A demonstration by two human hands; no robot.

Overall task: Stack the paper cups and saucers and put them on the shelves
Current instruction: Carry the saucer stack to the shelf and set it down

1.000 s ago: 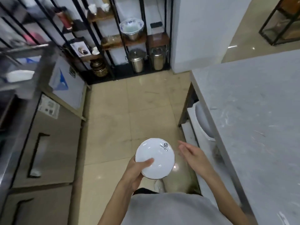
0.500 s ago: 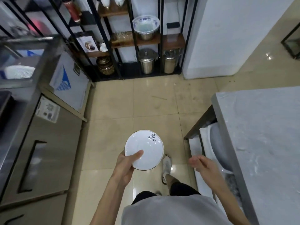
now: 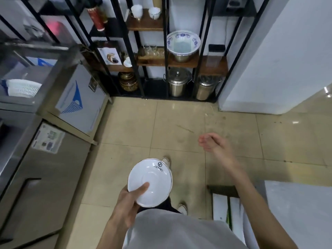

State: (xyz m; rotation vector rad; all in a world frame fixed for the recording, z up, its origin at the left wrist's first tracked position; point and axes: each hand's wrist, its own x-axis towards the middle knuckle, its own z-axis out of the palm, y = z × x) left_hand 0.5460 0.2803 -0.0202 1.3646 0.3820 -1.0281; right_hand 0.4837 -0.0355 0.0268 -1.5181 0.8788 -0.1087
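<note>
Left hand (image 3: 128, 202) carries the saucer (image 3: 150, 182) at waist height over the tiled floor (image 3: 179, 126), thumb pressed on the top face near the well, fingers hidden under the rim: a pinch grip that keeps it roughly level and facing up, likely so it can slide straight onto a shelf board. Whether it's one saucer or a stack can't be told from above. Right hand (image 3: 212, 142) is free, fingers loosely curled, holding nothing, out ahead of the body, probably for balance or ready to steady the saucer. The shelves (image 3: 181, 62) stand well ahead against the wall, already holding a patterned bowl (image 3: 183, 43), steel pots (image 3: 177, 85) and two white cups (image 3: 146, 11). Judged step: transit, placement not yet done.
</note>
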